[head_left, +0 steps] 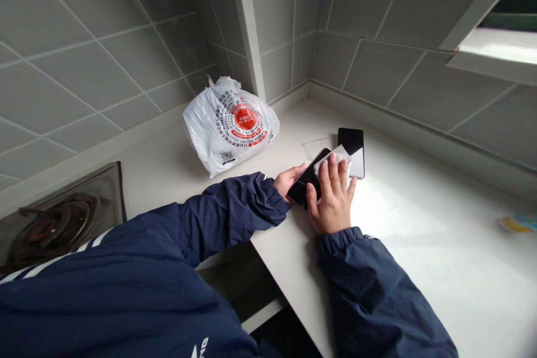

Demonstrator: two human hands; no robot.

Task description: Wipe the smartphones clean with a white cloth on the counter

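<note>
Left hand (287, 180) curled round the edge of a phone (302, 183) — slick, stiff glass, probably fragile, best held by the sides — right hand (331, 197) spread, pressing a wipe (332, 159) on top.

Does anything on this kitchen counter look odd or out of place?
The gas burner at the left looks dark and rust-stained against the pale counter. A crumpled white plastic bag with a red logo sits loose near that burner, a slightly odd spot.
</note>
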